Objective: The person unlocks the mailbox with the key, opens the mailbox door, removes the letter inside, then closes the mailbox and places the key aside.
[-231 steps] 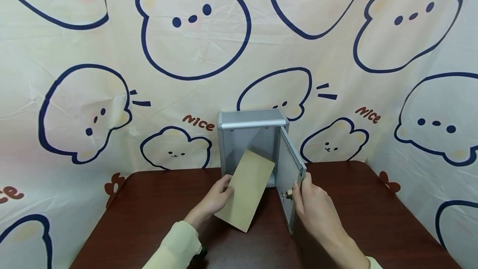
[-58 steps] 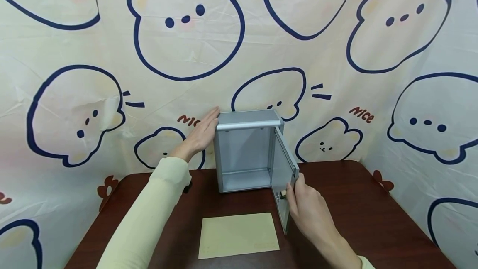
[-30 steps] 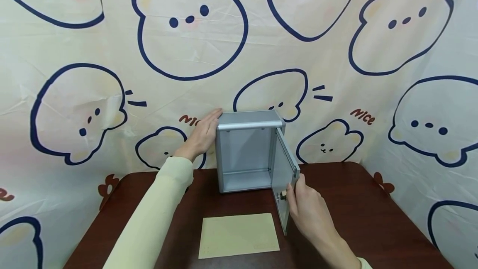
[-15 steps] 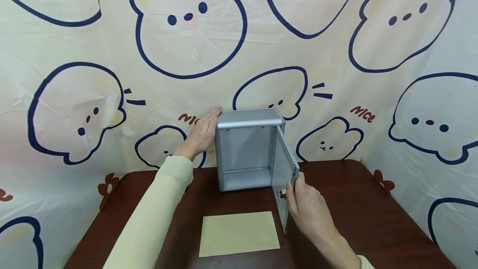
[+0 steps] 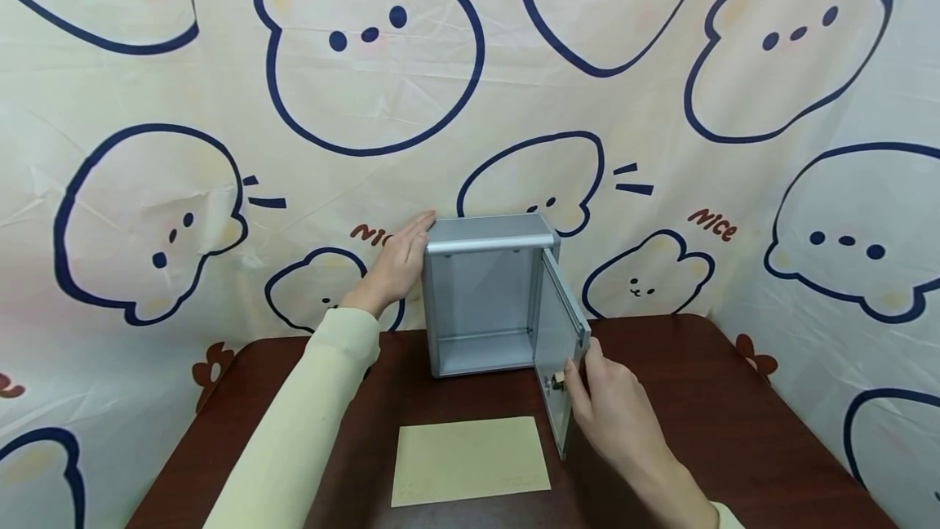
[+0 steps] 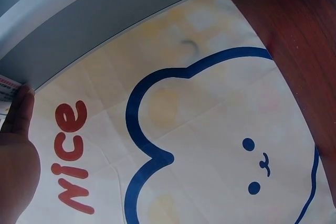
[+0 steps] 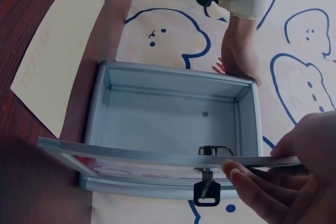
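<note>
A grey metal box (image 5: 494, 228), likely a mailbox, stands upright at the table's back with its hinged door (image 5: 556, 325) swung outward and nothing inside. My left hand (image 5: 392, 268) rests against the box's upper left side, fingers extended; in the left wrist view that hand (image 6: 18, 166) is only partly visible. With thumb and fingers, my right hand (image 5: 620, 411) pinches the door's free edge beside the lock (image 5: 558, 380). A black-headed key (image 7: 207, 193) sits in this lock in the right wrist view. A pale yellow envelope (image 5: 470, 461) lies flat before the box, apart from both hands.
The dark brown wooden table (image 5: 698, 415) carries the box and envelope. Close behind it hangs a cream cloth (image 5: 367, 186) printed with blue cartoon outlines. The door sticks out toward the front, right of the envelope.
Earlier my left hand held the envelope before the box; it now lies on the table and that hand is at the box's side. My right hand stays on the door, which has barely moved.
</note>
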`<action>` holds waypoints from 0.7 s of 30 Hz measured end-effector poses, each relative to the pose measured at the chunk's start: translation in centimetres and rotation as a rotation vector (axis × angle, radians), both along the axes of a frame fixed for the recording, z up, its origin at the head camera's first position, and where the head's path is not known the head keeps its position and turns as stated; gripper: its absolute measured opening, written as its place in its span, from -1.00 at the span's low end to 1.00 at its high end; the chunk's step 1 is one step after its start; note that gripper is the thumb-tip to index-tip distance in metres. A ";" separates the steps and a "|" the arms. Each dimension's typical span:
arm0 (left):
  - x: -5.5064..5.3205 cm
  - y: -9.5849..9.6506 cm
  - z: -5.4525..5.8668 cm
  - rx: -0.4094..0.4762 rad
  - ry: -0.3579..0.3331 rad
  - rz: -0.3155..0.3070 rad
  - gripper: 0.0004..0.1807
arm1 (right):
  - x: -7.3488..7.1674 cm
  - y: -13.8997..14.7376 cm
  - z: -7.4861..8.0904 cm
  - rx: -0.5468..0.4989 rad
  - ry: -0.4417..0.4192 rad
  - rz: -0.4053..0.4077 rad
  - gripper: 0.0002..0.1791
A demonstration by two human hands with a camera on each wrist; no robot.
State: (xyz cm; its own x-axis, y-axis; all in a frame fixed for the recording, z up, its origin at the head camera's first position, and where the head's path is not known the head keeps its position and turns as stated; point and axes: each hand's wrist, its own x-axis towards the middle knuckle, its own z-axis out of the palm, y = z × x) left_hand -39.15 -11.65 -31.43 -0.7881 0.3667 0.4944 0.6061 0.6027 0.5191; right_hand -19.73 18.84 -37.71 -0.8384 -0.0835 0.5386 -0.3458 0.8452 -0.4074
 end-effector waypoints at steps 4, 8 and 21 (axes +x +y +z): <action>-0.1 0.0 -0.1 0.000 0.002 0.001 -0.39 | 0.1 0.2 0.2 0.012 0.006 -0.001 -0.88; -0.1 0.0 -0.2 0.010 0.003 0.000 -0.39 | 0.3 0.6 0.5 0.024 -0.027 -0.004 -0.84; -0.3 0.0 -0.5 0.029 0.002 -0.001 -0.38 | 0.8 3.3 1.4 0.006 -0.097 0.100 -0.64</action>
